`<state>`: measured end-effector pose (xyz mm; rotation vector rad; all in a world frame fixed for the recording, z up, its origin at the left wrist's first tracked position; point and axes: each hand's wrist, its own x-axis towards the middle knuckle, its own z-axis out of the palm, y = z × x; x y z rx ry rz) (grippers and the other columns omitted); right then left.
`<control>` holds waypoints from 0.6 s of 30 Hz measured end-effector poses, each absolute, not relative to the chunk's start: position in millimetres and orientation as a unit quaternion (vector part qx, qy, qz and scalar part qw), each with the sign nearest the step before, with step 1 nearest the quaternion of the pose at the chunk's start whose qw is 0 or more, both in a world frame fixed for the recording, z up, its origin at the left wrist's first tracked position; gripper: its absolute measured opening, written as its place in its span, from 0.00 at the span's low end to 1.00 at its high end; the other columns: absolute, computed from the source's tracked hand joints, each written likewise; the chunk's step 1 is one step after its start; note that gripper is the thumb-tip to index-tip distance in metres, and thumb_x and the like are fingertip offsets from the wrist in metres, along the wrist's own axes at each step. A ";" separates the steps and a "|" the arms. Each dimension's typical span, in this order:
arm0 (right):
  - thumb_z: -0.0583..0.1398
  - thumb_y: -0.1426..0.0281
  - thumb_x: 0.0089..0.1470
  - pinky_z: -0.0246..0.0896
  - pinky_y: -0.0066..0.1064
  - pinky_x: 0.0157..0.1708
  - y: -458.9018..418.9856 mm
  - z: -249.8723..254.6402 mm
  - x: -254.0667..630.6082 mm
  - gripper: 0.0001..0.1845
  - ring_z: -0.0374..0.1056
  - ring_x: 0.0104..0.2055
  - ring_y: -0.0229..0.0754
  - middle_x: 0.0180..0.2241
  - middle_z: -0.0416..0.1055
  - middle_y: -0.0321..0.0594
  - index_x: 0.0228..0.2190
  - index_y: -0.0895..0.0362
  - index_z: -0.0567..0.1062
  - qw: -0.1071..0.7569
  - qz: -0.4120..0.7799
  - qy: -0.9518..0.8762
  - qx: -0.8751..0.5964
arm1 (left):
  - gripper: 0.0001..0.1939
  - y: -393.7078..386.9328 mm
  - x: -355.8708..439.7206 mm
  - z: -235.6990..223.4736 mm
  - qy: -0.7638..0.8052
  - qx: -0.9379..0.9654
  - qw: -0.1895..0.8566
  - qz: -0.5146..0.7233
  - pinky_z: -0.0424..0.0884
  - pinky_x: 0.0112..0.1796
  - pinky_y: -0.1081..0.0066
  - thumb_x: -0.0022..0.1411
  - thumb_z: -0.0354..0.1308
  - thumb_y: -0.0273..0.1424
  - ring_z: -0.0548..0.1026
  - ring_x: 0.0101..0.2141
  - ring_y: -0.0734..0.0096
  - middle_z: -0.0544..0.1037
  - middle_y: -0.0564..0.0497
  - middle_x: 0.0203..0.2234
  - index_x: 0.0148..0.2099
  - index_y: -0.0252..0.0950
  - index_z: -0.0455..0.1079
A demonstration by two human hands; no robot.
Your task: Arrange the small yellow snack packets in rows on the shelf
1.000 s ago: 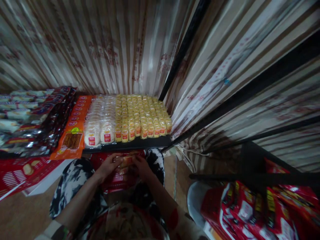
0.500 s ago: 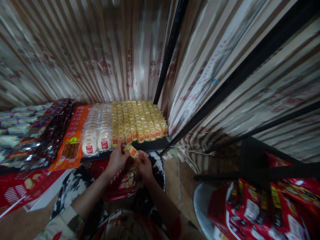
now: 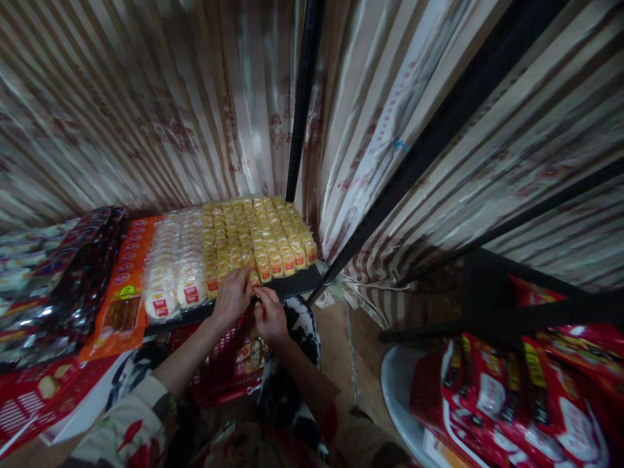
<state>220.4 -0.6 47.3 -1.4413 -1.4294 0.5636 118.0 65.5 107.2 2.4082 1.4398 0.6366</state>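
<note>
Fingers touch a yellow packet (partly hidden) at their tips.

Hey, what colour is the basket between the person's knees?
The basket is red, seen best in the head view, the only one here.

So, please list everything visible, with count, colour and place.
Small packs: many, yellow, shelf's right end
Round packs: two rows, white, left of those
Flat packets: one row, orange, next left
Glossy packets: several, dark, farther left
Pale packets: several, white, far left
Shelf: one, black, beneath these
Container: one, red-white, lower left
Basket: one, red, between knees
Basket packs: several, colour unclear, inside
Bags: several, red, lower right
Basin: one, pale, lower right
Bars: several, black, right
Curtain: count unclear, beige-brown, behind
Left hand: one, by small packs
Right hand: one, beside left
</note>
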 end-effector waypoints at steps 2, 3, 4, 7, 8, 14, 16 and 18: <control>0.50 0.77 0.49 0.59 0.36 0.54 0.7 45.7 221.6 0.25 0.61 0.52 0.43 0.48 0.64 0.47 0.50 0.57 0.68 0.494 0.228 -0.594 -0.593 | 0.19 68.0 120.5 107.1 0.489 0.835 0.126 0.218 0.67 0.46 0.63 0.59 0.47 0.26 0.70 0.42 0.63 0.72 0.44 0.41 0.54 0.34 0.61; 0.50 0.77 0.50 0.59 0.36 0.53 1.4 45.0 222.1 0.25 0.61 0.52 0.43 0.48 0.63 0.47 0.50 0.57 0.68 0.492 0.225 -0.596 -0.593 | 0.19 69.4 121.5 106.8 0.486 0.838 0.123 0.216 0.67 0.46 0.63 0.59 0.47 0.25 0.70 0.42 0.63 0.72 0.44 0.41 0.54 0.34 0.61; 0.50 0.77 0.50 0.59 0.36 0.53 2.2 44.5 222.4 0.25 0.61 0.52 0.43 0.48 0.63 0.47 0.50 0.58 0.67 0.491 0.222 -0.597 -0.595 | 0.19 70.8 122.3 106.4 0.482 0.841 0.120 0.215 0.67 0.46 0.63 0.59 0.47 0.25 0.70 0.42 0.63 0.72 0.44 0.41 0.54 0.34 0.61; 0.50 0.77 0.50 0.58 0.35 0.54 4.7 44.1 222.0 0.26 0.60 0.52 0.43 0.48 0.62 0.47 0.51 0.57 0.66 0.480 0.214 -0.600 -0.603 | 0.20 74.0 123.2 103.3 0.468 0.848 0.113 0.221 0.67 0.47 0.62 0.60 0.46 0.24 0.69 0.45 0.62 0.71 0.43 0.44 0.54 0.34 0.61; 0.50 0.78 0.50 0.58 0.35 0.54 5.6 44.4 221.4 0.26 0.60 0.52 0.43 0.48 0.62 0.47 0.52 0.57 0.66 0.475 0.212 -0.602 -0.605 | 0.20 74.2 122.9 101.8 0.462 0.849 0.111 0.230 0.66 0.48 0.61 0.60 0.45 0.24 0.68 0.47 0.61 0.69 0.42 0.46 0.54 0.34 0.61; 0.50 0.79 0.49 0.57 0.33 0.54 8.8 46.8 216.9 0.27 0.59 0.51 0.43 0.48 0.60 0.49 0.52 0.61 0.66 0.447 0.196 -0.611 -0.624 | 0.20 58.4 114.8 91.9 0.450 0.844 0.076 0.281 0.62 0.53 0.58 0.60 0.45 0.23 0.59 0.56 0.58 0.59 0.39 0.55 0.55 0.34 0.60; 0.50 0.78 0.49 0.57 0.35 0.54 9.3 47.2 216.4 0.26 0.59 0.51 0.44 0.48 0.60 0.49 0.52 0.61 0.66 0.436 0.191 -0.613 -0.631 | 0.19 48.8 111.1 87.4 0.454 0.844 0.067 0.277 0.64 0.52 0.59 0.59 0.46 0.23 0.61 0.54 0.58 0.60 0.39 0.53 0.53 0.34 0.62; 0.50 0.78 0.49 0.57 0.35 0.54 10.1 47.1 216.8 0.26 0.59 0.51 0.44 0.47 0.60 0.49 0.52 0.60 0.66 0.427 0.189 -0.618 -0.632 | 0.19 41.0 108.3 81.4 0.463 0.841 0.075 0.268 0.66 0.51 0.61 0.58 0.46 0.23 0.64 0.51 0.59 0.62 0.39 0.50 0.52 0.33 0.63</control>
